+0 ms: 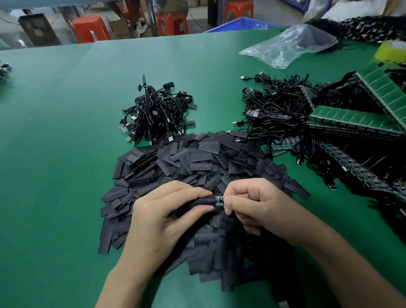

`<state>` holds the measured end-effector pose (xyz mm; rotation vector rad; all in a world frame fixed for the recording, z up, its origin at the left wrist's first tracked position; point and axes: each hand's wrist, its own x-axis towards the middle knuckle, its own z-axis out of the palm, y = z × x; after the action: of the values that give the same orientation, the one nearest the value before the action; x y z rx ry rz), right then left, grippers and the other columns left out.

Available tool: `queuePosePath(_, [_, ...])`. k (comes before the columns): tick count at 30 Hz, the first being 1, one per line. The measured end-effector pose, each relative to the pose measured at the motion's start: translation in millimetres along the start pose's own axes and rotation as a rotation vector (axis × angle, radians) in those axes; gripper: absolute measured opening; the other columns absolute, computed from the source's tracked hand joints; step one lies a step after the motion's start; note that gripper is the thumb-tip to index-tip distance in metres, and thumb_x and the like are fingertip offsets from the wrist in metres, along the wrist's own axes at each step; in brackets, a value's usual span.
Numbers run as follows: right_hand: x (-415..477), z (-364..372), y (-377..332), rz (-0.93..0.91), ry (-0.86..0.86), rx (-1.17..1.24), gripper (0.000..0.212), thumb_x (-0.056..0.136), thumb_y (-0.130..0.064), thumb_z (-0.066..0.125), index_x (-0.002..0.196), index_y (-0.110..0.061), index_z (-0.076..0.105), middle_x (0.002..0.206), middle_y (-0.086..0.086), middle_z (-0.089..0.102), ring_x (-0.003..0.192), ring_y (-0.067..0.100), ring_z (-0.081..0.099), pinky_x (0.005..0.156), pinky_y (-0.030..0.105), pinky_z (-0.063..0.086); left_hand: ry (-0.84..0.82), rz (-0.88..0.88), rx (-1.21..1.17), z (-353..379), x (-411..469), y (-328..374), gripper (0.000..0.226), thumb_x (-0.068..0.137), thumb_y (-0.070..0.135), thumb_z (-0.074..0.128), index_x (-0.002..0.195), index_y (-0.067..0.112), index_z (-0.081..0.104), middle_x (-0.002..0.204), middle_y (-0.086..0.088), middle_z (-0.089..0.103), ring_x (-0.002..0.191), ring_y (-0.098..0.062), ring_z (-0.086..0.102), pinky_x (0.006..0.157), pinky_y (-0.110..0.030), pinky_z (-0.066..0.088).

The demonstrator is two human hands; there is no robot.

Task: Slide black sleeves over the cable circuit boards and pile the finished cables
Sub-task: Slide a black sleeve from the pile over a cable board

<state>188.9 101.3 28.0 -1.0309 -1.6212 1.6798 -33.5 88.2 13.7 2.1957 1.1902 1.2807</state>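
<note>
Over the near half of the heap of black sleeves [197, 158], a single sleeve [202, 202] sits partly drawn onto a small circuit board [219, 201]. The board's green end shows in the narrow gap between the two hands. The left hand [162, 215] grips the single sleeve, thumb below and fingers curled over it. The right hand [257, 209] pinches the bare end of the circuit board between thumb and forefinger, its other fingers tucked in. Both hands hover close together, almost touching.

Just beyond the heap lies a pile of finished cables [155, 111], their boards covered in black. Beyond the heap to the right is a tangle of unsleeved cables [278, 109], touching the heap's edge. Right of the heap, green board panels [357, 120] lie stacked at angles. Well beyond the heap on the right rests a clear plastic bag [290, 44], with a yellow tape roll [394, 50] further right. All of it lies on the green surface [59, 159].
</note>
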Motion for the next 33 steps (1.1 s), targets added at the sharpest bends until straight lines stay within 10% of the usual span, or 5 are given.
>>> queuePosePath(33, [0.3,1.5,1.4,-0.054,0.041,-0.062,0.024,0.093,-0.029,0.060,0.070,-0.020,0.058,0.054,-0.006,0.035,0.048,0.011,0.027,0.046,0.023,0.023,0.033,-0.042,-0.086,2.1,0.0,7.5,0.019,0.081,0.023,0.082,0.098,0.014,0.080,0.095,0.008,0.075,0.089,-0.010,0.072,0.080,-0.021,0.053])
